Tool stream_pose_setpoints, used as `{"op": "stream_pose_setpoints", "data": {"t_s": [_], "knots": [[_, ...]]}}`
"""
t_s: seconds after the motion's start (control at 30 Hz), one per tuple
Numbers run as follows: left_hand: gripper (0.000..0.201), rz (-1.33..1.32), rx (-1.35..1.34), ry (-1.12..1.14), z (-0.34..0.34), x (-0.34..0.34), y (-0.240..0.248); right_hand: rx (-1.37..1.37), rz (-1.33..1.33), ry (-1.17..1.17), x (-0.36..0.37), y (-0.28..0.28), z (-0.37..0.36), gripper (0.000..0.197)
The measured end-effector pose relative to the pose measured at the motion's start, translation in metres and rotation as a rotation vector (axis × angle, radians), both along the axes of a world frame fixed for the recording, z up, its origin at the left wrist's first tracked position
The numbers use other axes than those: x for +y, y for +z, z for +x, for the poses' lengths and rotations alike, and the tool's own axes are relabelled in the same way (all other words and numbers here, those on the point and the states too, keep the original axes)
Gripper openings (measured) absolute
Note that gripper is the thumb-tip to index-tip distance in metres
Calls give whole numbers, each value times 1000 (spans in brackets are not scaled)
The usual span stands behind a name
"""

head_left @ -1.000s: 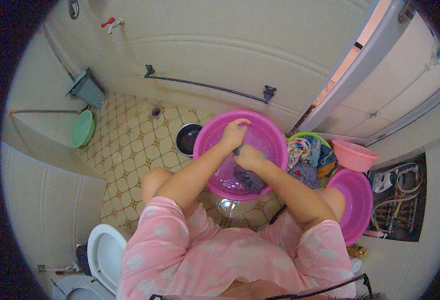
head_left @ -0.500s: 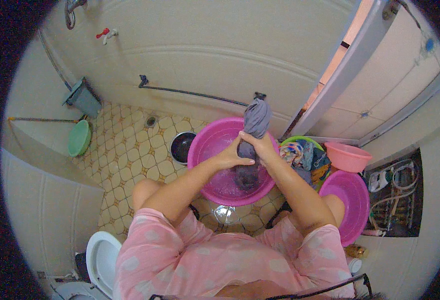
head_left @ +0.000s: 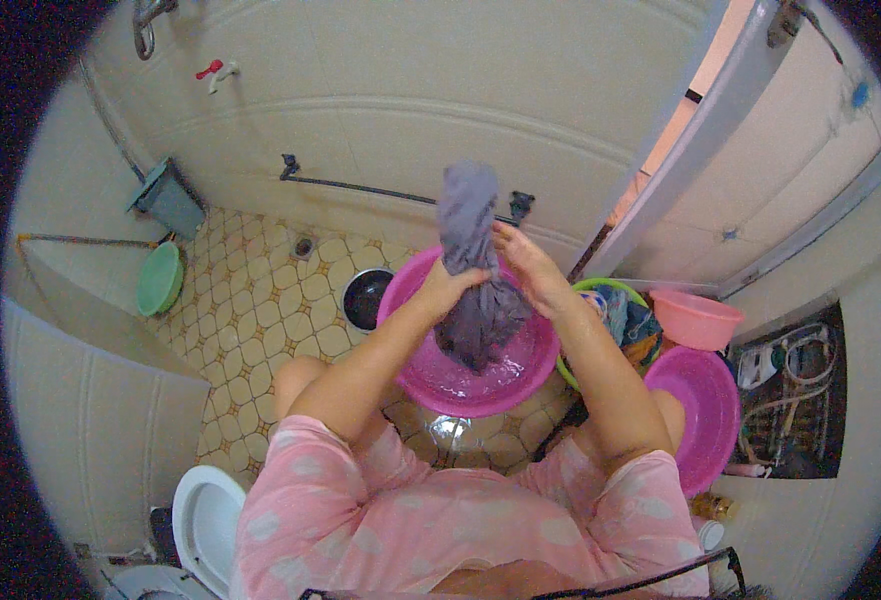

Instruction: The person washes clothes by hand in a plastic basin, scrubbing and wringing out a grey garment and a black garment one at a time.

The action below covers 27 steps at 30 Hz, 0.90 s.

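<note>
Centrally, one grey cloth, wet-looking and darker toward its lower end, bunched upright above a large magenta basin, its top reaching toward twelve o'clock and its lower folds hanging within the basin's outline. Left hand: on the cloth's nine o'clock side, fingers closed round it, thumb laid across the front. Right hand: at two o'clock of the basin, fingers loosely spread beside the cloth; contact cannot be told. Reckoned from the basin: at ten o'clock, one round pan, dark inside, pale-rimmed, just beside it on the patterned tile floor; at three, one lime-green basin of mixed clothes; farther out at three, one salmon-pink basin; at four, a second magenta basin. Farther off: one mint-green basin between nine and ten; one grey dustpan at ten; one dark wall rail toward eleven; one white toilet seat at eight.
</note>
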<state>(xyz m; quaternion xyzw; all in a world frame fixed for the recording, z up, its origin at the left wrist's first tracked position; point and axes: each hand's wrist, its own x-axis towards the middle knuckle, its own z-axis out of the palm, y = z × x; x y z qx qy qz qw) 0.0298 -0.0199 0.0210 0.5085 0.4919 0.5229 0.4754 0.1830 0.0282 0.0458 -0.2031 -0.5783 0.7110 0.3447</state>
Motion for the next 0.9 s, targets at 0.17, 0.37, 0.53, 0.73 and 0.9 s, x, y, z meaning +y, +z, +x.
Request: {"op": "stream_pose_setpoints", "data": {"t_s": [0.17,0.37,0.53,0.73,0.9], "knots": [[21,-167,-540,-118,-9,19,14,-53,-247,-90,25,-46,-10,64],[24,-207,-1031,-244,-22,34,16,-58,-702,104,4,-36,-39,74],[26,-172,-1068,-70,-38,55,-12,18,-653,356,-5,-67,-34,67],[25,-272,-797,221,-29,48,4,-286,-408,321,-10,-37,-41,50],[23,-457,-669,144,-45,53,-28,-414,-84,141,-20,-43,-58,49]]}}
